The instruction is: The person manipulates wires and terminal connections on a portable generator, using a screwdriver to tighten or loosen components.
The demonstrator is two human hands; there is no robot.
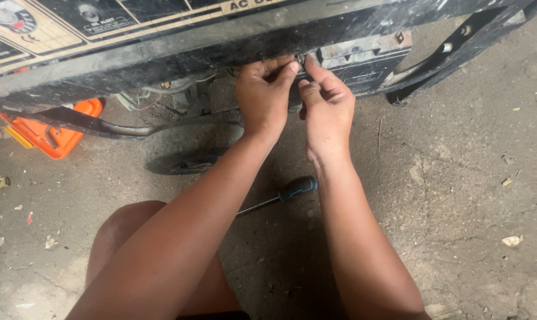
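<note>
Orange case (52, 137) left of the generator (179, 44). Left hand (264, 95) and right hand (326, 105) at its lower edge, fingertips pinching something small and hidden; likely dropped if grip slips. Screwdriver (280, 195) below on concrete, easily kicked.

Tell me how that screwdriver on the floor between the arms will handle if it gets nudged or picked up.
The screwdriver looks rigid: a thin straight metal shaft with a thick blue-and-black handle. It lies flat on rough concrete floor, so a nudge would probably roll it only a little. The handle end likely carries most of the weight, so it should lift easily by the handle. Both hands are up at the generator.
</note>
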